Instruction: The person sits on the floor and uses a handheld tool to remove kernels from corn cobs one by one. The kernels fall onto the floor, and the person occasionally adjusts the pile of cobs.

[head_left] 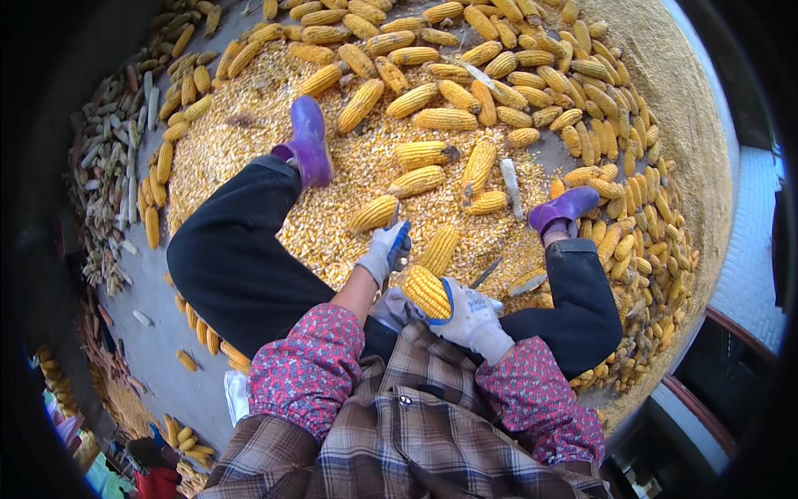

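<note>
My right hand (pixel 471 315), in a white and blue work glove, grips a yellow corn cob (pixel 426 290) above my lap. To its left, my left hand (pixel 389 248), gloved alike, is closed around a narrow tool (pixel 395 214) whose dark tip points up; its handle is hidden in the fist. Just beyond the hands another full cob (pixel 439 251) lies on loose corn kernels (pixel 336 231). A dark pointed rod (pixel 486 272) rests beside my right hand. One more cob (pixel 373 213) lies right by the tool's tip.
Purple boots (pixel 308 140) frame the kernel heap. A bare cob (pixel 511 187) lies near the right boot. Many full cobs (pixel 629 237) are piled ahead and right, stripped cobs (pixel 109 150) at far left. A person in red (pixel 156 480) is at lower left.
</note>
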Motion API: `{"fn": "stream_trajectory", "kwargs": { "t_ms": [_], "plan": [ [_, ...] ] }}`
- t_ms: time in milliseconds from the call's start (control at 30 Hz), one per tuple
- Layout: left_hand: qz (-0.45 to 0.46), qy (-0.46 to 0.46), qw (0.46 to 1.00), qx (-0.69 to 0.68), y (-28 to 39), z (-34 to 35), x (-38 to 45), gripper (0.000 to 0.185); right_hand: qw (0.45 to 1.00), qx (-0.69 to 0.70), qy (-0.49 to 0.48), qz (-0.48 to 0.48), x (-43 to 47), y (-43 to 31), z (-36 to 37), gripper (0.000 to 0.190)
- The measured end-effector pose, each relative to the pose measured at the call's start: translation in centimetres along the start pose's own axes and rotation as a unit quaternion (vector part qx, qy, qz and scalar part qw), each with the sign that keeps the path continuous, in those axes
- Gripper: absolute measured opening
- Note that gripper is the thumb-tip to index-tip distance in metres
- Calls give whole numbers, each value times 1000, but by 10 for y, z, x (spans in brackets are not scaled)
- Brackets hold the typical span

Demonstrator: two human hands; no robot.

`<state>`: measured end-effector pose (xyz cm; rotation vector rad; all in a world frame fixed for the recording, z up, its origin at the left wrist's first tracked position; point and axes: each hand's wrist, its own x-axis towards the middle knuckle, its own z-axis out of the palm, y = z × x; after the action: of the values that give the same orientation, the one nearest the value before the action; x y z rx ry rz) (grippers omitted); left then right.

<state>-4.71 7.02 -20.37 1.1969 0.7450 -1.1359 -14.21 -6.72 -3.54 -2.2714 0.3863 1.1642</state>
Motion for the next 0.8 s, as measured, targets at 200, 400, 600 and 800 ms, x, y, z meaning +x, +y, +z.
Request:
{"fn": "stream_trajectory", "kwargs": {
  "t_ms": [200, 400, 600, 800],
  "plan": [
    [-81, -58, 995, -30, 16, 13, -1, 45, 994, -80, -8, 76, 56, -3, -4, 62],
    [-10, 57, 998, 10, -17, -17, 49, 46, 999, 34, 7, 1, 55, -20, 12, 67],
    [-41, -39, 998, 29, 16, 11, 10, 46, 997, -3, 4, 79, 44, 23, 6, 73],
    [-32, -11, 999, 33, 2, 1, 24, 43, 998, -5, -11, 59, 78, -17, 10, 76]
  ]
}}
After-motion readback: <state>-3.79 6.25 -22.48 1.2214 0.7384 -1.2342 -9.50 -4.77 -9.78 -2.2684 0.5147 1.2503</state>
